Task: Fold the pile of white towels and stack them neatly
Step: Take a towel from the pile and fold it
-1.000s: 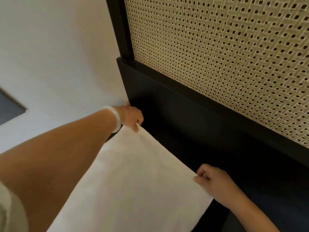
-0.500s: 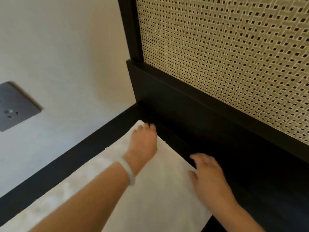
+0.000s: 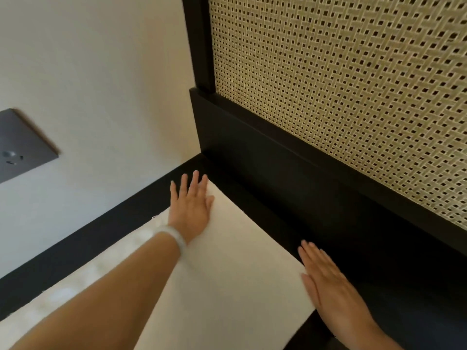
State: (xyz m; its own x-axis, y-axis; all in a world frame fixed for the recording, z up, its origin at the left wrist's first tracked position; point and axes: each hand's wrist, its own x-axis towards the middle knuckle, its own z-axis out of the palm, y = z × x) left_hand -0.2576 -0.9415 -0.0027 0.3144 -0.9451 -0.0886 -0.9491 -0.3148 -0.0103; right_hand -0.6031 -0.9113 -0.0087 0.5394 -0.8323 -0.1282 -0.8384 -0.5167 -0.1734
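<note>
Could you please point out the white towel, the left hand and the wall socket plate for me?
white towel (image 3: 235, 269), head view, flat middle of the cloth.
left hand (image 3: 190, 208), head view, back of the hand.
wall socket plate (image 3: 22, 145), head view, grey face.

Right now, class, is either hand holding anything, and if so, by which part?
Nothing is held. The left hand lies flat on the towel near its far corner; the right hand lies flat at its right edge.
</note>
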